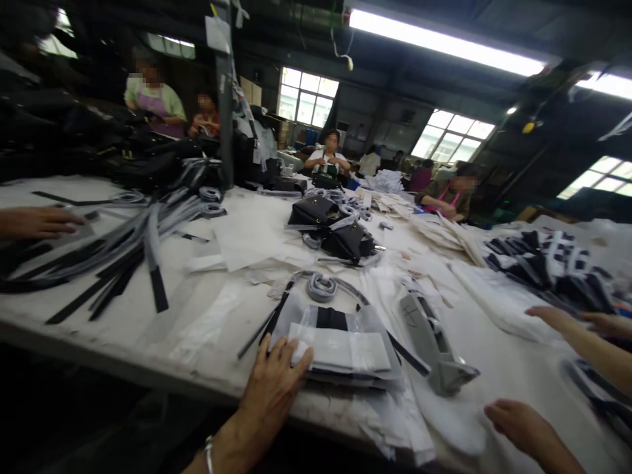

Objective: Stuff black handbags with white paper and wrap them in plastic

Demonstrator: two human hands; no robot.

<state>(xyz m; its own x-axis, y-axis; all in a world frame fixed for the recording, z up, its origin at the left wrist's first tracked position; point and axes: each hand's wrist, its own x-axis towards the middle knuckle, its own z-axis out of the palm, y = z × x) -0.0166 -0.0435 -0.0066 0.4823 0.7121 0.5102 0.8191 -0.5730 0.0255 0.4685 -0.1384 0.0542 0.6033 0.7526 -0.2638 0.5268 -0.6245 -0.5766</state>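
My left hand (276,375) lies with its fingers spread on the near left edge of a black bag (332,318) wrapped in clear plastic, with a white sheet (340,349) on its front. A plastic-wrapped coil (321,287) of strap rests at the bag's far side, and dark strap ends stick out at both sides. To the right of the bag, a grey tape dispenser (429,336) stands on the table. My right hand (523,428) is over the table beyond the dispenser, its fingers curled together; whatever they may hold is hidden.
Black straps (123,243) in plastic are piled at left, near a co-worker's hand (42,222). Another person's arms (582,336) reach in from the right. Black bags (340,230) lie at the table's middle, with white padding (498,303) to the right. Several people sit farther back.
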